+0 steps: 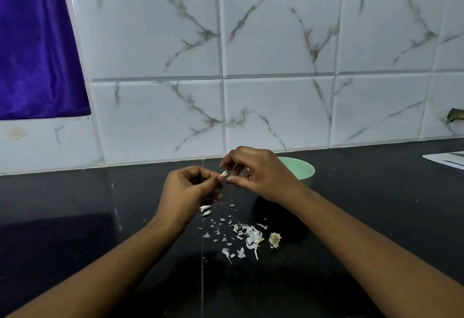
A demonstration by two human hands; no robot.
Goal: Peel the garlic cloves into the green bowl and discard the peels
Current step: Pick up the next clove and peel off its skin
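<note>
Two-handed, pinching one small garlic clove point(224, 173) in the air above the dark counter point(100, 217), just left of the green bowl point(305, 167). Gripping it from the left with the left hand point(187, 189), thumb and curled fingers closed on its lower end. Picking at its pale tip from the right with the right hand point(258, 174), fingertips closed on, seemingly, a strip of skin, though too small to tell for sure. Judging the step as stripping skin off this clove. Doing it well likely means keeping the left pinch firm but light to avoid squirting the clove out, pulling the skin off in long strips rather than tearing flakes, and turning the clove between pulls. Letting scraps fall onto the peels point(251, 238) already lying scattered on the near counter beside the dry root stub point(275, 240), well clear of the bowl. Carrying the clove right over the rim only once bare, then dropping it in. Not counting peeled cloves, seeing little of the bowl's inside behind the right hand.
</note>
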